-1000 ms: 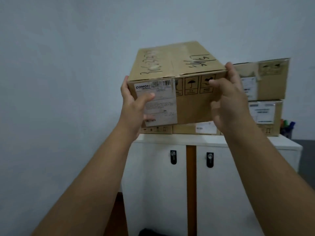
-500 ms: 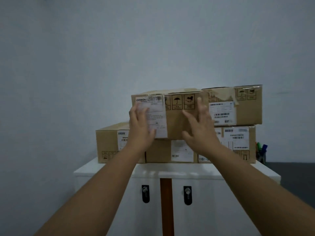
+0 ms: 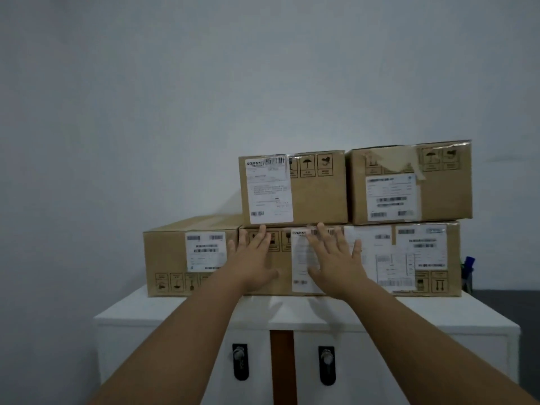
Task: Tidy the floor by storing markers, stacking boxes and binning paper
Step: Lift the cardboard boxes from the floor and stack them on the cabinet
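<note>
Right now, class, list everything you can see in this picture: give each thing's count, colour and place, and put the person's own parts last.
cardboard boxes: five, brown with white labels, three in a row on the cabinet top, two stacked on the middle and right ones
cabinet: one, white, below the boxes against the wall
cabinet door handles: two, black, either side of a brown centre strip
markers: a few, blue one clearest, upright at the right end of the cabinet behind the boxes
wall: one, pale grey, behind everything
left hand: one, open, flat on the middle bottom box
right hand: one, open, fingers spread on that same box
</note>
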The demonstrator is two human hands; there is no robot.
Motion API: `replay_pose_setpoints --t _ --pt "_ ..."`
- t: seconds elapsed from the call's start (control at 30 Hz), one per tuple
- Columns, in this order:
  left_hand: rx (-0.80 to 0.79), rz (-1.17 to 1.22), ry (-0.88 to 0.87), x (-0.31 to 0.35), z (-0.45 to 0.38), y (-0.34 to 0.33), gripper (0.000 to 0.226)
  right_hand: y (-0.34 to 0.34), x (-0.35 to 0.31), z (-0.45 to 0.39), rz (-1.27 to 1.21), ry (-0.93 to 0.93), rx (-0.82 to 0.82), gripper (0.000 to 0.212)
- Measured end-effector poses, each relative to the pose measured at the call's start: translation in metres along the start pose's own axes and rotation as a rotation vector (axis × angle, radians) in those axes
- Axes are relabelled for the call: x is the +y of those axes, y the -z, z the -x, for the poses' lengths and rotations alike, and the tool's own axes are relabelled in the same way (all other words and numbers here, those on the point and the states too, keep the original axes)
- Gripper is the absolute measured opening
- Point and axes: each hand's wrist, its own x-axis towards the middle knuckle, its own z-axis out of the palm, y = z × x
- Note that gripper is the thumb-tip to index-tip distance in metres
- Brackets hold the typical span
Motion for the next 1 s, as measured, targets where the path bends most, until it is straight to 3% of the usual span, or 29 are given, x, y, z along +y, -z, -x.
replay_pose_setpoints --t 0.17,0.27,0.43,0.6,0.7,0.83,1.0 --pt "0.088 0.144 -0.066 -0.014 0.021 -0.005 0.080 -0.021 -0.022 0.011 -0.041 0.043 0.140 0.069" --pt "0.059 0.219 -0.131 -0.041 0.066 -0.026 0.074 -0.039 -0.058 0.033 -0.106 0.173 0.173 0.066" --pt "0.044 0.421 0.034 -0.111 0.177 -0.071 0.060 -0.082 -0.134 0.101 -0.323 0.282 -0.023 0.055" --pt "-0.098 0.530 0.446 -0.208 0.321 -0.116 0.055 -0.152 -0.220 0.188 -0.480 0.422 -0.307 0.047" --pt "-0.137 0.681 0.774 -0.265 0.417 -0.141 0.052 -0.190 -0.278 0.236 -0.542 0.439 -0.602 0.042" --pt "-0.172 0.730 1.136 -0.322 0.555 -0.169 0.044 -0.248 -0.361 0.294 -0.544 0.353 -1.073 0.041" --pt "-0.177 0.856 1.517 -0.384 0.713 -0.227 0.044 -0.309 -0.443 0.367 -0.570 0.194 -1.422 0.043"
